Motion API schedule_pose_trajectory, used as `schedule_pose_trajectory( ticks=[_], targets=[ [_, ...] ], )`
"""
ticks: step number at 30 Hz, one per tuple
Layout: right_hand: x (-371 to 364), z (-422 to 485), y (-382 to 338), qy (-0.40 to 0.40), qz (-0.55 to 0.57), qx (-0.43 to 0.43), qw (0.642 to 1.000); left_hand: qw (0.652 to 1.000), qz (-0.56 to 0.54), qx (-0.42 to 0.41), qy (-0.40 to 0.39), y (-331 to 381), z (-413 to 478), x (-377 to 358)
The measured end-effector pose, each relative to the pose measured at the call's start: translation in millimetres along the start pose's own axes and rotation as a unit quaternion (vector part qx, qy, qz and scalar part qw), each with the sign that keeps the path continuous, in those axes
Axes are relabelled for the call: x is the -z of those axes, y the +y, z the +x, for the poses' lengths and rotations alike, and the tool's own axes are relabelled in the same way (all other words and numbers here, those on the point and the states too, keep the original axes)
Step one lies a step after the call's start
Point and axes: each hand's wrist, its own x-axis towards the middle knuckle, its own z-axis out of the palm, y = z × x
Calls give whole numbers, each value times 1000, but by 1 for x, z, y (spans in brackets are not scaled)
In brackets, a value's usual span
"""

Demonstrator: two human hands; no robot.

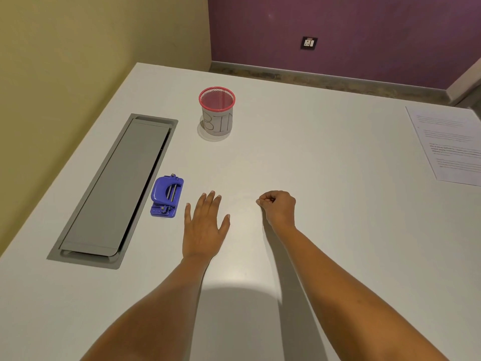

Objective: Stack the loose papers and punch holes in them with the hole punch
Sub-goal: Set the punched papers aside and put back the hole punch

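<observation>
Forearms (161, 308) stretched over table (325, 178). Papers (450, 144) far right of hole punch (166, 196), ungathered. Left hand (205, 227) just right of hole punch, flat, fingers spread; right hand (279, 208) further right, fingers curled together, empty. Stacking likely unstarted; calls next for reaching right to papers.

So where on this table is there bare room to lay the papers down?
Widest bare patch: between the bin, the right hand and the papers. Crowded on the left: hole punch sits between the left hand and the grey hatch.
</observation>
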Motion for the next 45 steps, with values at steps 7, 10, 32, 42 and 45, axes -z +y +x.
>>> schedule_pose_trajectory(
  ticks=[7,10,32,42,45],
  targets=[
    [-6,0,-1,-15,-53,-7,998,1000,5,3,1,0,0,-1],
    [-8,0,-6,-14,-78,-22,997,1000,3,2,-2,0,0,-1],
    [31,28,-42,-154,334,-273,889,999,-2,34,-2,0,2,-1],
    [-3,78,-152,-153,241,-82,955,997,15,72,27,0,5,-6],
    [-19,97,-184,-88,170,-12,981,996,13,74,40,-1,6,-8]
  ],
)
